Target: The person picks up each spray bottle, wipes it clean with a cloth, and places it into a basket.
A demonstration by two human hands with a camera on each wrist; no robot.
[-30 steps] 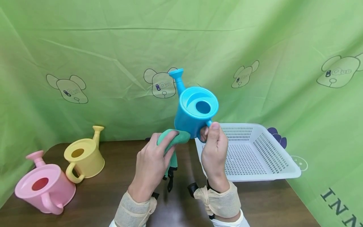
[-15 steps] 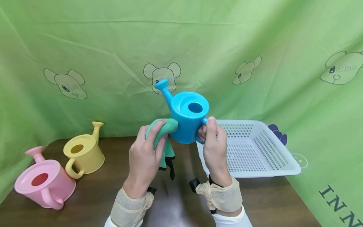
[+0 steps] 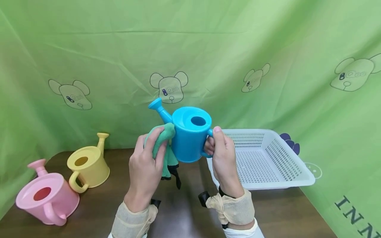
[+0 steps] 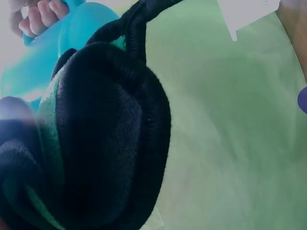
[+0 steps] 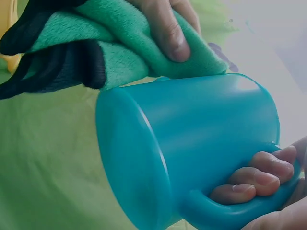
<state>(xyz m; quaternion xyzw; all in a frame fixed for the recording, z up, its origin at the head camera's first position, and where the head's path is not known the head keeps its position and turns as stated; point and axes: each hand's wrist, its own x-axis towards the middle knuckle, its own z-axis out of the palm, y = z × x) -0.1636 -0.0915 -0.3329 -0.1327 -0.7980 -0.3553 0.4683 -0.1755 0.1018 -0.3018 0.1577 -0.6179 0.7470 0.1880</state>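
A blue watering can [image 3: 188, 142] is held up above the table, spout to the left. My right hand [image 3: 224, 162] grips its handle, thumb on top; in the right wrist view the fingers [image 5: 254, 179] curl through the handle. My left hand [image 3: 146, 168] pinches a bunched green cloth [image 3: 164, 135] against the can's side near the spout. In the right wrist view the cloth [image 5: 139, 43] lies along the can's wall [image 5: 206, 124]. Dark-edged cloth [image 4: 105, 129] fills much of the left wrist view, with the can [image 4: 29, 67] behind it.
On the brown table [image 3: 184, 211], a yellow watering can [image 3: 92, 168] and a pink one [image 3: 56, 198] stand at the left. A white perforated basket [image 3: 297, 183] lies at the right. A green printed curtain [image 3: 208, 49] hangs behind.
The blue can has moved left and down in the head view, and its spout has tipped further left. Both hands stay on the can and cloth; the left hand has shifted left.
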